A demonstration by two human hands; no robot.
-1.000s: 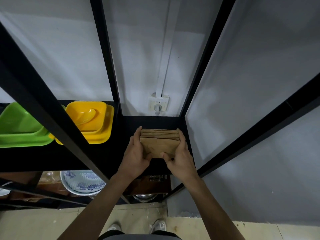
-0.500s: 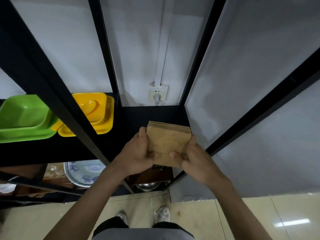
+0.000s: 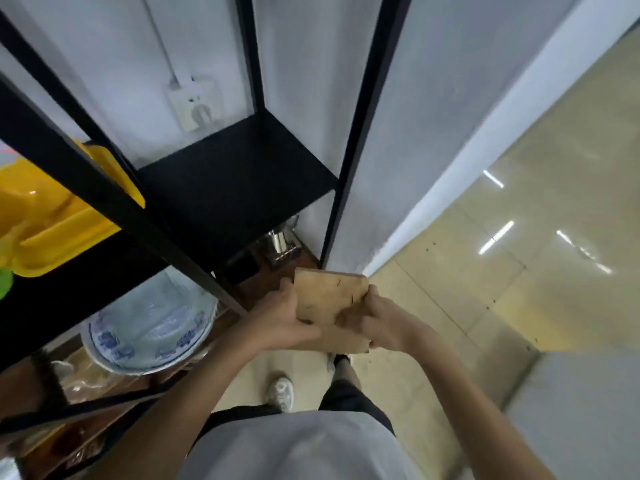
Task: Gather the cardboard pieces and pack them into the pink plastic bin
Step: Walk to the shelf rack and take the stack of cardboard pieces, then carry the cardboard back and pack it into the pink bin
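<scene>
Cardboard pieces (image 3: 327, 299) stacked, clamped between both hands: left hand (image 3: 282, 322), right hand (image 3: 379, 325), fingers curled on edges.

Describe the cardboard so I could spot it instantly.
Start at the black rack on the left and drop past its empty shelf to the two hands in front. Between them is the cardboard: a flat tan stack, the only thing held, unlike the yellow tray and blue-patterned plate.

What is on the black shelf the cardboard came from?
The black shelf shows bare; the cardboard stack is off it, held between the left hand and right hand. A frame bar hides its left corner.
</scene>
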